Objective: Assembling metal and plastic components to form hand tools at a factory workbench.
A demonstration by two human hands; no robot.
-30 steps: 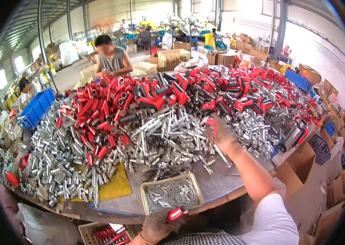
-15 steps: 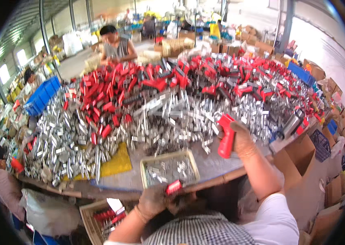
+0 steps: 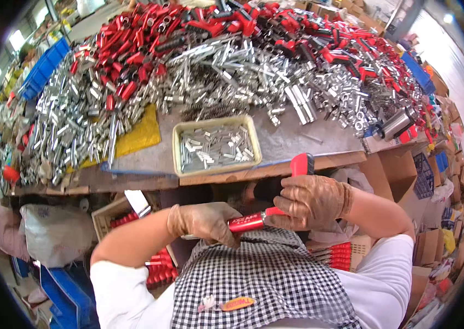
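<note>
Seen from above, a person (image 3: 383, 214) in a white shirt (image 3: 380, 274) and black-and-white checked apron (image 3: 254, 285) is at a desk (image 3: 292, 140). The gloved left hand (image 3: 205, 220) is closed around a shiny red cylinder (image 3: 246, 222), held nearly level in front of the apron. The gloved right hand (image 3: 313, 203) grasps a red handle (image 3: 299, 164) with a black side, its top rising above the fist. Whether handle and cylinder are joined cannot be told, as fingers cover the place. On the desk, a cream tray (image 3: 177, 145) holds small silver pins (image 3: 215, 143). Heaps of silver metal parts (image 3: 232, 82) spread beyond it, with red parts (image 3: 138, 33) piled farther back. A yellow cloth (image 3: 139, 134) lies left of the tray
</note>
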